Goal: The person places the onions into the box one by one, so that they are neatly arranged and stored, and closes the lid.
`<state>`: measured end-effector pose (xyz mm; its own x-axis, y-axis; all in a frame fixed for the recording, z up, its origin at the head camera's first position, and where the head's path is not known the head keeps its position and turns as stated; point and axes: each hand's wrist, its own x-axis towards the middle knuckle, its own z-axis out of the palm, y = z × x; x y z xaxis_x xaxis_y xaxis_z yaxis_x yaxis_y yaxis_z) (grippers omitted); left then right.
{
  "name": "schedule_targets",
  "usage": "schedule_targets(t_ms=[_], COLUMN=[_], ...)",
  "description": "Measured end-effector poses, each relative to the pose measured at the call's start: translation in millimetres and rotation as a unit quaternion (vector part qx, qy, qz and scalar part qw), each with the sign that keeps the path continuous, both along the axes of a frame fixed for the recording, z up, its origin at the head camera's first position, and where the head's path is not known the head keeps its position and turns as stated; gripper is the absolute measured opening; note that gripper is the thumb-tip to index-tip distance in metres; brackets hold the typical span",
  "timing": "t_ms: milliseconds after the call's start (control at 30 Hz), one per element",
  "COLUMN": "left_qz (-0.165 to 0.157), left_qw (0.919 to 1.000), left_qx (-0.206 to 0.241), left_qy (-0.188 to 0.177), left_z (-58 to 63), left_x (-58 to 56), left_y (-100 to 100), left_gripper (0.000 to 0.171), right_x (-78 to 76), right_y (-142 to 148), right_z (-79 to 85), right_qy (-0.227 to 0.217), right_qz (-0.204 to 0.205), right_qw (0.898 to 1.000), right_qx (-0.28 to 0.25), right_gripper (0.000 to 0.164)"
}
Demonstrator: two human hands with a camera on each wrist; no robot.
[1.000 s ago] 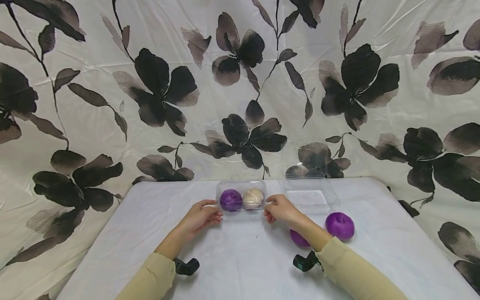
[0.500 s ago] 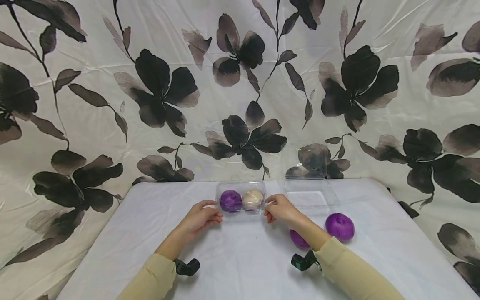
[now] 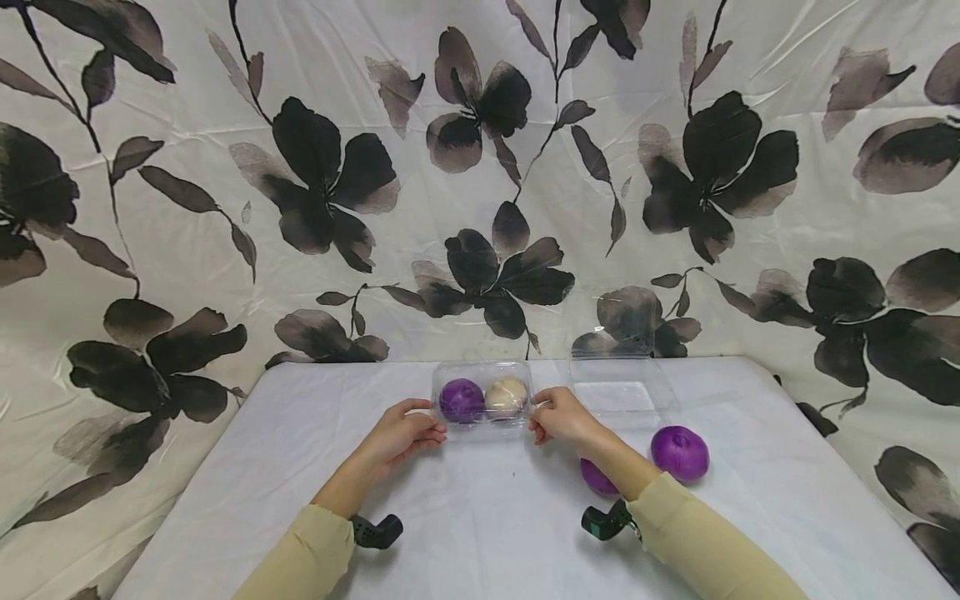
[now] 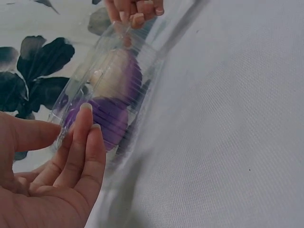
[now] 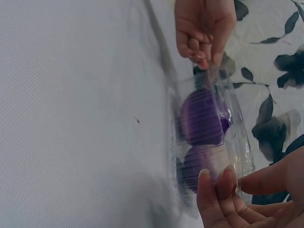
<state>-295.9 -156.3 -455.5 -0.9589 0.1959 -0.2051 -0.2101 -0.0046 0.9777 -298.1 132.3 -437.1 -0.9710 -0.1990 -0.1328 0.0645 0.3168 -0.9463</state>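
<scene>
A clear plastic clamshell box (image 3: 482, 418) stands near the table's back edge with its lid down. Inside, a purple bun-shaped ball (image 3: 461, 400) sits on the left, beside a cream ball (image 3: 506, 397). My left hand (image 3: 405, 435) pinches the left end of the box between thumb and fingers; the left wrist view shows the thumb at the rim and the fingertips over the ribbed side (image 4: 135, 97). At the opposite end, my right hand (image 3: 558, 417) pinches the rim in the same way, its other fingers curled below.
Right of the box lies another clear clamshell (image 3: 617, 397), lid raised against the floral cloth (image 3: 322, 183). Nearer the front are a purple ball (image 3: 679, 452) and a second purple one (image 3: 597, 477), partly hidden by my right forearm. Black wrist devices (image 3: 377, 532) hang under both sleeves.
</scene>
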Motion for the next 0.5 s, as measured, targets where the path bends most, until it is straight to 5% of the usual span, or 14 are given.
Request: schedule_targets(t_ms=[500], left_qz=[0.006], left_qw=[0.9998], left_qx=[0.011], left_qy=[-0.013], left_z=[0.4], left_x=[-0.2], left_y=[1.1], left_gripper=[0.049], right_x=[-0.9], right_y=[-0.8], right_z=[1.3], right_qy=[-0.008], right_qz=[0.003], right_qw=[1.000], right_qx=[0.010], right_gripper=[0.044])
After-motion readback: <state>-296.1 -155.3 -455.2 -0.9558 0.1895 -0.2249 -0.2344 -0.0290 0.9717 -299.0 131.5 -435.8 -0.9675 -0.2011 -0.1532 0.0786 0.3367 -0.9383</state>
